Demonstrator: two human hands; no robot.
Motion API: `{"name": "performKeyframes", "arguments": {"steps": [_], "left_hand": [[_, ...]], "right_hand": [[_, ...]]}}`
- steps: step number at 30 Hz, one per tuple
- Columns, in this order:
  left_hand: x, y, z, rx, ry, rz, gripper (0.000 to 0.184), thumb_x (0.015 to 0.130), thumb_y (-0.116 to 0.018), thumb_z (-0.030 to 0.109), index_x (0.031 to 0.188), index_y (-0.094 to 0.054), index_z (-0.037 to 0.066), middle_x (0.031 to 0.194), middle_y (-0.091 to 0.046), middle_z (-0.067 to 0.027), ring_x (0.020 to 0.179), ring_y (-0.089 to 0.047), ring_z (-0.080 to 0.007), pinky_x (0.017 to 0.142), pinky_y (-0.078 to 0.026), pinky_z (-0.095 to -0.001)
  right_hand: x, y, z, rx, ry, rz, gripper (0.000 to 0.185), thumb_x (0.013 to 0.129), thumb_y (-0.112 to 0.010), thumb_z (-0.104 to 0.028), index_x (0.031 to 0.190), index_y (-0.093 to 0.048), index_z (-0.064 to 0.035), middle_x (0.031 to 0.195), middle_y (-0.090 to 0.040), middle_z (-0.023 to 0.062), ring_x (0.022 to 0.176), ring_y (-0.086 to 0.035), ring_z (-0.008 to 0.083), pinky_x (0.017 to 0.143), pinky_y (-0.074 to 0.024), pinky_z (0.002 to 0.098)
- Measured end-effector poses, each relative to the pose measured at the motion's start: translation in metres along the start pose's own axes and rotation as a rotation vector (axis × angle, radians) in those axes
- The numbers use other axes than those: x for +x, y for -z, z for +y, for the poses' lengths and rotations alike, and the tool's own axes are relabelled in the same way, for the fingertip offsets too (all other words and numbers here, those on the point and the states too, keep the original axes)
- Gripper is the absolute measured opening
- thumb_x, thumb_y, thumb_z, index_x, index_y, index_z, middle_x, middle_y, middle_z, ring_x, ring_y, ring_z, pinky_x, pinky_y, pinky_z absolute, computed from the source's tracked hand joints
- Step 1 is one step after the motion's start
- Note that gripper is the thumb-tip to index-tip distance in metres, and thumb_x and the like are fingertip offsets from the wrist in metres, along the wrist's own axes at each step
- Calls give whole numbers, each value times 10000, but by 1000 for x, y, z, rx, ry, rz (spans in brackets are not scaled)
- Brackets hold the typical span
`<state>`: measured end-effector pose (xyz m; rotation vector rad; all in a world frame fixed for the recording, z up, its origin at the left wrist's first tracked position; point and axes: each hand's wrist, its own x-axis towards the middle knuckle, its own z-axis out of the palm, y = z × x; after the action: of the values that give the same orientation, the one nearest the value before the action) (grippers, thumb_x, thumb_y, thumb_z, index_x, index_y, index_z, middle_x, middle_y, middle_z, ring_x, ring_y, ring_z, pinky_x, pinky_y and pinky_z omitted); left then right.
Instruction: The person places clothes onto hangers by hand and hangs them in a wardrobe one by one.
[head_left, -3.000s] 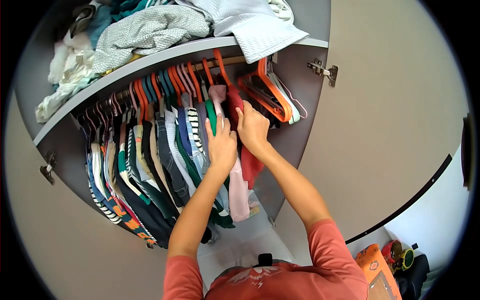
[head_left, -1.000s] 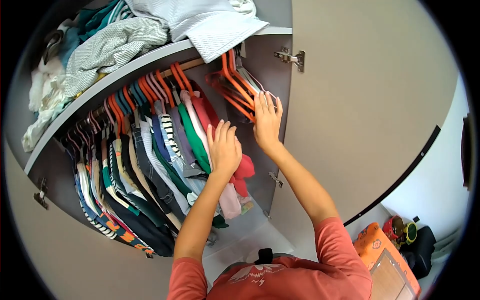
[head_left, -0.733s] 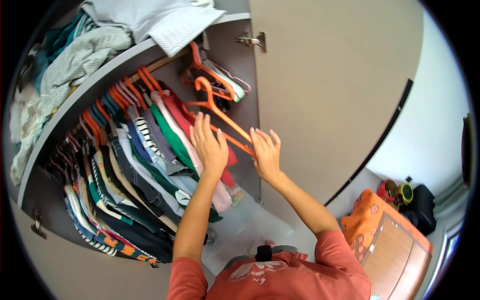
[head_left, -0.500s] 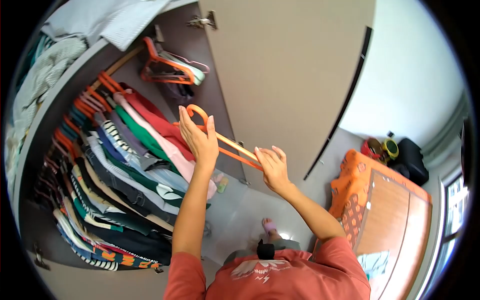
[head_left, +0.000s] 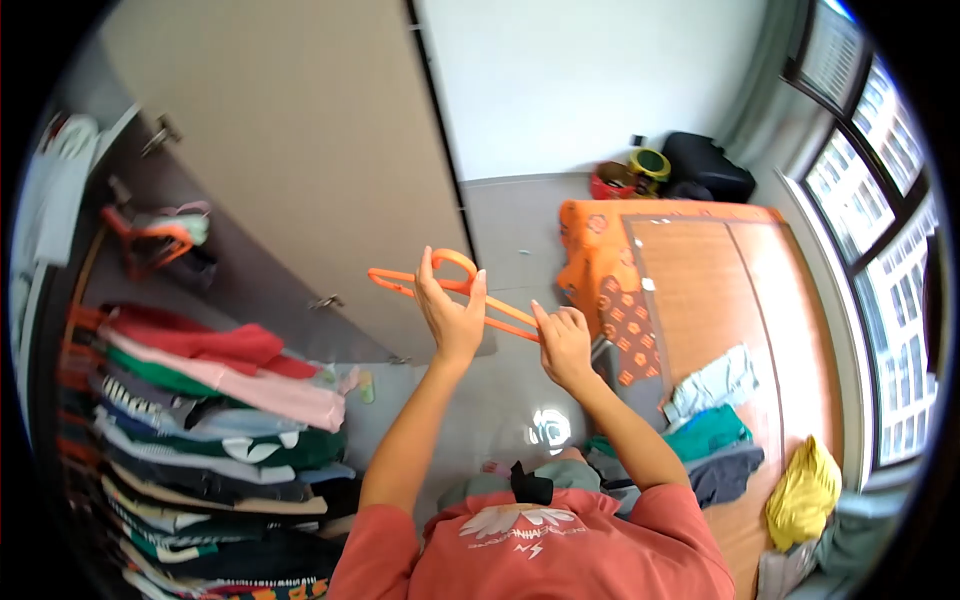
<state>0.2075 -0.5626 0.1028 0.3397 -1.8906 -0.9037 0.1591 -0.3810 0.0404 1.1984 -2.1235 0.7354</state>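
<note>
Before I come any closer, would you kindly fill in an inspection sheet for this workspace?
Surface: wood-toned platform, partly covered by an orange patterned cloth.
Things in hand: orange hanger, no garment on it.
Clutter: loose clothes and a yellow bundle on the platform; black case by the wall.
Grips: right hand closed on the hanger's end; left hand at the hook, closure unclear.
Cables: nothing seen.
Surroundings: open wardrobe door, hanging clothes at image left, windows at image right.
</note>
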Motion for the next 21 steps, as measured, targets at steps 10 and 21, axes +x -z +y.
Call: {"name": "performKeyframes", "arguments": {"steps": [10, 21], "left_hand": [[-149, -168, 110, -292, -250, -547, 631, 908, -637, 191, 1418, -353, -46, 1344, -499, -220, 1234, -475, -363, 1062, -347, -459], [-283, -252, 202, -586, -322, -1084, 465, 897, -565, 118, 1322, -454, -35, 1266, -543, -223, 1192, -496, -394, 1052, -343, -497]], "right_hand": [[-107, 93, 94, -138, -583, -9, 490, 814, -586, -94, 1284, -530, 36, 924, -615, 140, 892, -582, 317, 876, -422, 423], [-254, 186, 119, 0, -1176, 269, 293, 866, -611, -188, 1119, -638, -43, 841, -666, 188, 782, -615, 390, 672, -435, 485]]}}
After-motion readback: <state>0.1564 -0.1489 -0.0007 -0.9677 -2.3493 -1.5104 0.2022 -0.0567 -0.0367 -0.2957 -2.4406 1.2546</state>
